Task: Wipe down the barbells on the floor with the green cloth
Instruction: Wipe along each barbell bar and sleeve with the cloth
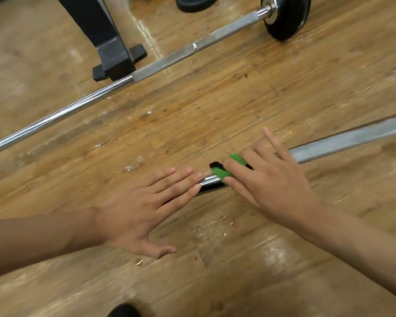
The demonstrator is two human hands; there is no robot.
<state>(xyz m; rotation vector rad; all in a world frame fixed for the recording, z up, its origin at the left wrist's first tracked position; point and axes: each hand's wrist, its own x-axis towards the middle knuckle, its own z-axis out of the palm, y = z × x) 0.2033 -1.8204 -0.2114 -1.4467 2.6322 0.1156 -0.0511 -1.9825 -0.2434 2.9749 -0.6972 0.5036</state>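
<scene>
Left hand (133,209): lying flat on the near barbell (343,139), fingers straight.
Right hand (272,179): pressing the green cloth (222,171) onto it, fingers spread.

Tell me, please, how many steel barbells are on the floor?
2: far steel barbell across the top; near steel barbell under the left hand, right hand and green cloth. Others may be off-frame.

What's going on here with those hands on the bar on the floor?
A person is wiping the near barbell, which lies on the floor. The right hand presses the cloth onto the bar with spread fingers. The left hand lies flat on the bar just beside it. A second barbell with a black plate lies farther off, and neither hand touches it.
</scene>
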